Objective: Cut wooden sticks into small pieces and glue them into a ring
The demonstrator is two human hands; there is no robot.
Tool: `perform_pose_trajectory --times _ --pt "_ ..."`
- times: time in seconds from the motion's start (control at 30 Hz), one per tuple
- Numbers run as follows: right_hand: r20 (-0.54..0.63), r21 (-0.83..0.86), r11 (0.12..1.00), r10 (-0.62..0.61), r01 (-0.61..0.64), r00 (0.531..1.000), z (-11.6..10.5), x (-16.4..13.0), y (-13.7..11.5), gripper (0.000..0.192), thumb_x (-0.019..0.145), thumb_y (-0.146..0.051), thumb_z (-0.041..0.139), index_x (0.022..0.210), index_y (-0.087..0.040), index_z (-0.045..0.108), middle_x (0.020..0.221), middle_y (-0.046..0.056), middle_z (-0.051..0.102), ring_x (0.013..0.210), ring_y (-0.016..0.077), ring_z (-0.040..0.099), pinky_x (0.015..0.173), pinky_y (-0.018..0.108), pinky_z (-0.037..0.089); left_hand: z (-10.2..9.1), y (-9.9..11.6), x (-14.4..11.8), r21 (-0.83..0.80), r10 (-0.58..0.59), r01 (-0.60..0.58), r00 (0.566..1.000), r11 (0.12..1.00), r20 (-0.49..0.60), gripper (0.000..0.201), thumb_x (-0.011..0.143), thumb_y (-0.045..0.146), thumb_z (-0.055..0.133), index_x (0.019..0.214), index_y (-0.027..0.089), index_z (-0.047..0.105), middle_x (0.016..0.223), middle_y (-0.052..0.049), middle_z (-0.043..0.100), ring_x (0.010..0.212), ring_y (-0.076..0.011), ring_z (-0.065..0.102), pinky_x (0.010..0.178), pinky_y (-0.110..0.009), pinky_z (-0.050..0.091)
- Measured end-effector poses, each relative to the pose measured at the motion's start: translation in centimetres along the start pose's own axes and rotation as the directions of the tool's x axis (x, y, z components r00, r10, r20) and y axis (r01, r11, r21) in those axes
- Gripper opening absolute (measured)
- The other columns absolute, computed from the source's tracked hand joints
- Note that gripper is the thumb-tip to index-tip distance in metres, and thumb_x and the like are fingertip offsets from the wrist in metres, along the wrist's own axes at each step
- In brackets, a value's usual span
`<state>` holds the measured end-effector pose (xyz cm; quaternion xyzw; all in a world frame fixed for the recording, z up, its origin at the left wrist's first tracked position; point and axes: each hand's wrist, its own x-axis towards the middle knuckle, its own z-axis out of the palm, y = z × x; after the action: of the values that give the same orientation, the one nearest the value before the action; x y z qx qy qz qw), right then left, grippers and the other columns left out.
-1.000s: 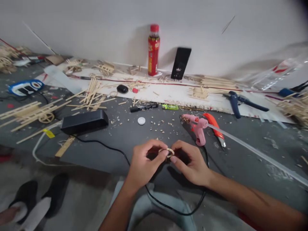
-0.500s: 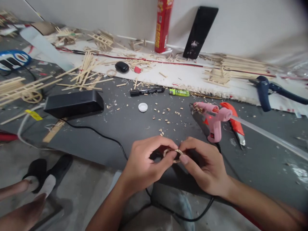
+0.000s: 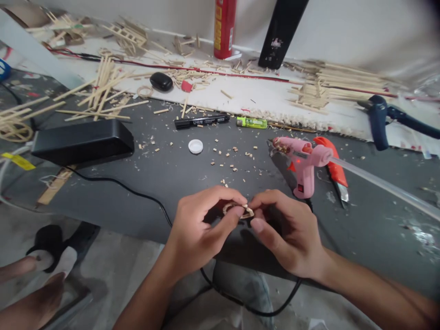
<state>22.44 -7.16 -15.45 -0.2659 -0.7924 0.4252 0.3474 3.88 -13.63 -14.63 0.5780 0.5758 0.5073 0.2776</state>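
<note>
2 hands: left hand (image 3: 197, 229) & right hand (image 3: 285, 231) pinch 1 wooden ring (image 3: 237, 211).

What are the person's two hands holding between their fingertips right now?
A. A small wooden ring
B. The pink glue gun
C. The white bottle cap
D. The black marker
A: the left hand and the right hand pinch a small wooden ring between them, while the pink glue gun, the black marker and the white bottle cap lie untouched on the grey mat.

A small pale wooden ring (image 3: 237, 211), pinched between fingertips above the dark mat.
</note>
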Motion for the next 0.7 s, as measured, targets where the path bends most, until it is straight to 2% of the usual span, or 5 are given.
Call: perform_pose_trajectory --times 0.13,0.3,0.43,0.53,0.7 --pt "-0.010 -0.050 0.998 0.041 -0.041 0.999 -1.3 0.5 -0.7 0.004 0.097 -0.026 0.066 0.098 -0.024 0.062 0.067 -0.008 0.051 0.055 0.0089 0.046 0.052 0.022 0.038 0.0 -0.6 -0.4 -0.152 -0.066 0.052 0.994 0.987 -0.090 0.016 0.095 0.012 0.074 0.100 0.028 0.075 0.092 0.009 0.079 0.082 -0.0052 0.075 0.079 -0.010 0.058" --pt "0.409 -0.132 0.969 0.246 -0.210 0.879 -6.6 0.4 -2.3 0.031 0.102 -0.038 0.060 0.076 -0.022 0.057 0.065 -0.004 0.049 0.058 0.0114 0.044 0.052 0.025 0.035 0.2 -1.4 -0.9 -0.357 -0.063 -0.016 0.976 0.934 -0.208 0.021 0.097 0.010 0.072 0.103 0.029 0.077 0.096 0.005 0.078 0.085 -0.0098 0.075 0.075 -0.017 0.065" --pt "-0.121 -0.482 0.767 0.421 -0.424 0.899 -8.7 -1.9 -0.6 0.052 0.098 -0.054 0.064 0.064 -0.023 0.041 0.056 -0.006 0.034 0.052 0.0116 0.032 0.048 0.027 0.026 -0.1 -1.4 -1.0 -0.420 -0.011 -0.079 0.978 0.904 -0.209 0.023 0.097 0.008 0.069 0.105 0.027 0.078 0.097 0.002 0.077 0.086 -0.0134 0.075 0.068 -0.022 0.067" --pt "-0.521 -0.357 0.741 0.347 -0.568 0.780 -8.5 -2.7 1.7 0.041 0.089 -0.059 0.073 0.082 -0.026 0.050 0.068 -0.005 0.044 0.056 0.0138 0.041 0.051 0.028 0.034 -0.3 -1.5 -1.1 -0.418 0.039 -0.130 0.975 0.899 -0.219 0.024 0.097 0.006 0.068 0.106 0.026 0.078 0.097 0.000 0.077 0.088 -0.0144 0.076 0.068 -0.022 0.066" --pt "-0.359 -0.056 0.867 0.445 -0.495 0.821 -7.2 0.3 3.2 0.044 0.087 -0.051 0.077 0.119 -0.024 0.063 0.097 0.004 0.064 0.082 0.0224 0.063 0.070 0.035 0.054 -0.4 -1.7 -0.9 -0.395 0.087 -0.172 0.971 0.903 -0.224 0.026 0.095 0.003 0.069 0.103 0.026 0.078 0.096 0.000 0.079 0.095 -0.0136 0.074 0.087 -0.025 0.063"
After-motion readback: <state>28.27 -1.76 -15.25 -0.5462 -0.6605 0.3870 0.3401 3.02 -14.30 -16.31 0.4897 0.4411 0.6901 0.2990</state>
